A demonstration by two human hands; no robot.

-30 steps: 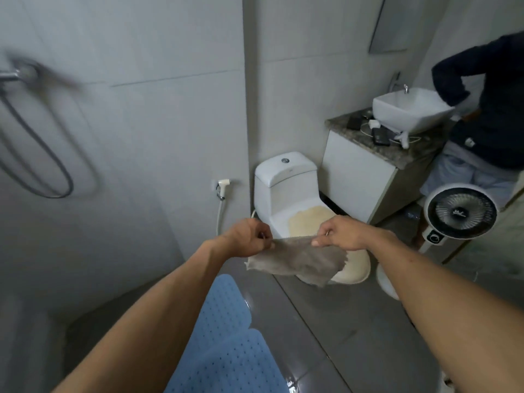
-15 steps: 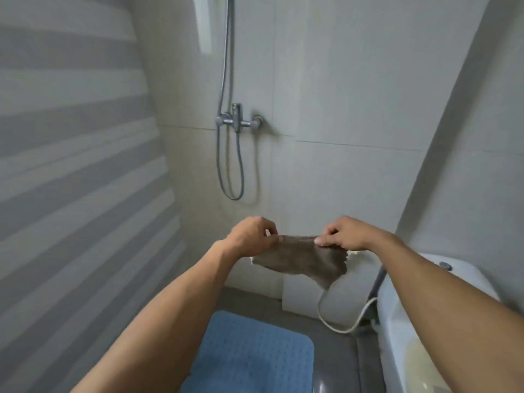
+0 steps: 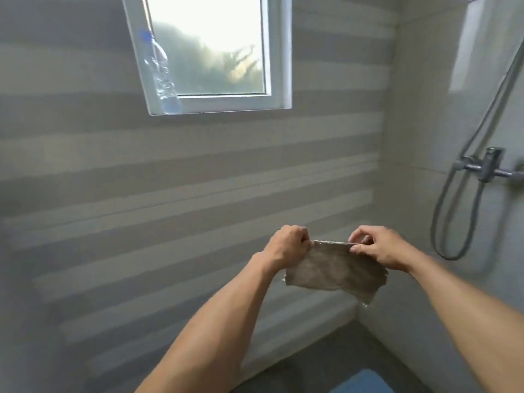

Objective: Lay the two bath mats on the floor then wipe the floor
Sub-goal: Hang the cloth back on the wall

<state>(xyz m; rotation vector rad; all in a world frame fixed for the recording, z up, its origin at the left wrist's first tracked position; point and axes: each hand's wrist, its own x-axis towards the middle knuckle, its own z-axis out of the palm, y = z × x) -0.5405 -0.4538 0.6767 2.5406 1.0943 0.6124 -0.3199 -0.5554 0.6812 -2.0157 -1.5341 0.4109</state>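
Hands first: we count two, both raised before us at chest height with bare forearms reaching in from the bottom edge. Our left hand [image 3: 289, 245] pinches the upper left corner of one cloth [image 3: 336, 272], its fingers curled tight over the top hem. Our right hand [image 3: 381, 248] pinches the upper right corner of the same hem between thumb and fingertips, the other fingers bent above it. Between the two grips the top edge is pulled straight and level, and the rest of the grey-brown cloth hangs down below our wrists, its lower edge ragged and dipping lowest at the right. The cloth is in the air, well apart from the floor [image 3: 320, 361], which shows as a dark strip at the bottom of the view. Of the mats we see just one, a blue mat [image 3: 361, 382] lying on the floor at the bottom edge, right of centre, only its far end in view. Ahead stands a wall with pale and grey horizontal stripes, and in it one window [image 3: 211, 52] with a white frame. One clear plastic bottle [image 3: 161, 72] with a blue cap stands on the sill at its lower left corner, leaning against the frame. At the right, on the adjoining wall, we count one shower tap [image 3: 487, 167] with one hose [image 3: 453, 222] looping below it.
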